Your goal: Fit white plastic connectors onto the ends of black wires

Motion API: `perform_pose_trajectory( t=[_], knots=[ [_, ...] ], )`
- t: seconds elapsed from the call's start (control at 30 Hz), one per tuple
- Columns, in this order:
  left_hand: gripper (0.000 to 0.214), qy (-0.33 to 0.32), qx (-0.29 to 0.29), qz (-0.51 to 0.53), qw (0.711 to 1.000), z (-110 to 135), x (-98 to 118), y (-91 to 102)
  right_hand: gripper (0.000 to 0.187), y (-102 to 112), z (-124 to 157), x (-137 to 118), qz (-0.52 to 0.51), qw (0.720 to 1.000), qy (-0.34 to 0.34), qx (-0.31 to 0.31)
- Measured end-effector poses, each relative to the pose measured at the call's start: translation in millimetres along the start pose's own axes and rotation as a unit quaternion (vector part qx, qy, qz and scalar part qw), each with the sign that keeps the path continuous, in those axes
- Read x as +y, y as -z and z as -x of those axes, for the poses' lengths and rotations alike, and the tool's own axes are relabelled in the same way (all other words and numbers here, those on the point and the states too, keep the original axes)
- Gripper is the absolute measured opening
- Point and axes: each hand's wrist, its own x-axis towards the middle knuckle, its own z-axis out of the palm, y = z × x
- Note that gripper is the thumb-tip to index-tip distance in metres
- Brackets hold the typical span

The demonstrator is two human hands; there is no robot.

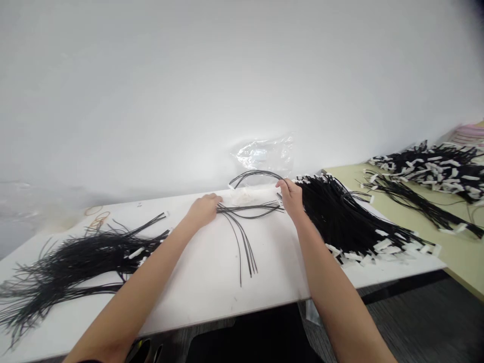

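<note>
Both hands are over the middle of the white table. My left hand (204, 209) is closed on a bundle of black wires (245, 209); some run right toward my other hand, and several loose ends hang down over the tabletop. My right hand (292, 197) is closed around a black wire harness (257, 172), which arcs up and to the left and ends in a small white connector (231, 186). Next to my right forearm lies a large pile of black wire harnesses (336, 214) with white connectors. Left of my left forearm is another heap of black wires (83, 257).
A clear plastic bag (264, 154) lies against the white wall behind my hands. Rubber bands (99, 220) and more clear plastic (34, 206) are at the far left. On the yellowish table (351, 176) to the right sit more wire harnesses (431, 169).
</note>
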Motion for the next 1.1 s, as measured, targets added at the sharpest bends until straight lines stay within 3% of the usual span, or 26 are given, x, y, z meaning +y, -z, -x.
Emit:
perform_pose_trajectory(
  t=[0.07, 0.23, 0.47, 0.63, 0.77, 0.93, 1.1],
  knots=[
    [0.041, 0.068, -0.001, 0.01, 0.998, -1, -18, -1.1, 0.035, -1, 1, 0, 0.001, 1.0, 0.001, -0.005],
    [0.028, 0.129, -0.022, 0.062, 0.989, -15, -46, -11.8, 0.034, -5, 3, -2, 0.001, 1.0, 0.004, -0.021],
    [0.024, 0.207, 0.05, 0.147, 0.966, -33, -36, -30.4, 0.036, -8, 5, -5, -0.011, 1.0, -0.004, -0.017],
    [0.009, 0.232, 0.095, 0.257, 0.933, -34, -31, -24.6, 0.038, -10, 5, -3, -0.053, 0.998, -0.014, 0.012],
    [0.009, 0.236, 0.104, 0.384, 0.886, -30, -29, 2.2, 0.042, -13, 4, -1, -0.119, 0.991, -0.033, 0.055],
    [0.022, 0.242, 0.066, 0.563, 0.788, -23, -23, 37.5, 0.045, -10, 1, -4, -0.19, 0.975, -0.058, 0.102],
    [0.016, 0.269, 0.025, 0.662, 0.699, -22, -23, 43.3, 0.047, -8, 0, -7, -0.215, 0.966, -0.064, 0.126]
  ],
)
